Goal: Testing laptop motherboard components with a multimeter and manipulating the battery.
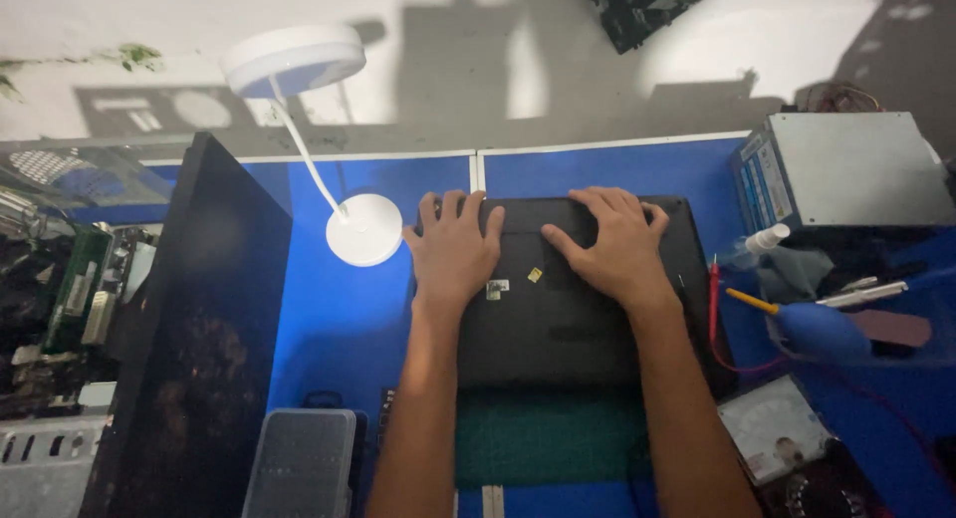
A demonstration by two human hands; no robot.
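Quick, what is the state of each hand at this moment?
Left hand: open, fingers spread, palm flat on the black laptop, holding nothing.
Right hand: open, palm flat on the same laptop, holding nothing.

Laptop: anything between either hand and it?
Nothing visible. The left hand and right hand both lie flat on the black laptop, fingers at its far edge. The white lamp base stands just left, apart from it.
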